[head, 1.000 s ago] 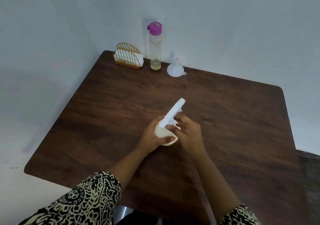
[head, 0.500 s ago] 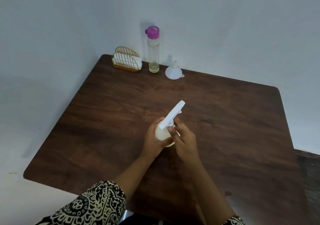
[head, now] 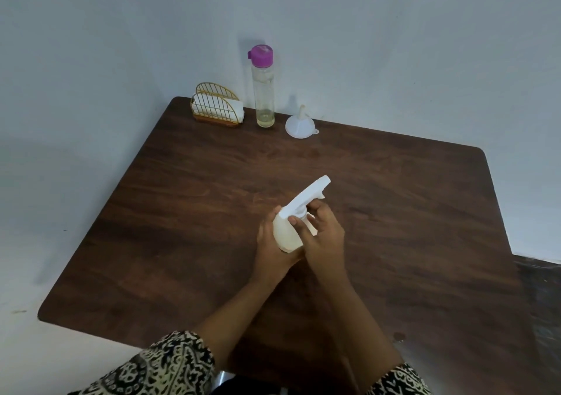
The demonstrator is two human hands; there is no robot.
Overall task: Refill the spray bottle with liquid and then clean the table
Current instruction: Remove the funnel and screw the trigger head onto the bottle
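"Head view: where is the spray bottle (head: 287,233)?"

"Over the middle of the wooden table (head: 394,212), tilted, with its white trigger head (head: 306,200) pointing up and away to the right. I can't tell whether its base touches the wood."

"And the hands?"

"The left hand (head: 270,252) is wrapped round the pale body from the left. The right hand (head: 323,236) has its fingers curled at the neck, just under the trigger head."

"What's along the far edge?"

"A gold wire napkin holder (head: 217,107) with white napkins. Beside it stands a tall clear bottle (head: 263,90) with a purple cap and a little yellowish liquid at the bottom. A white funnel (head: 299,124) stands mouth-down, spout up."
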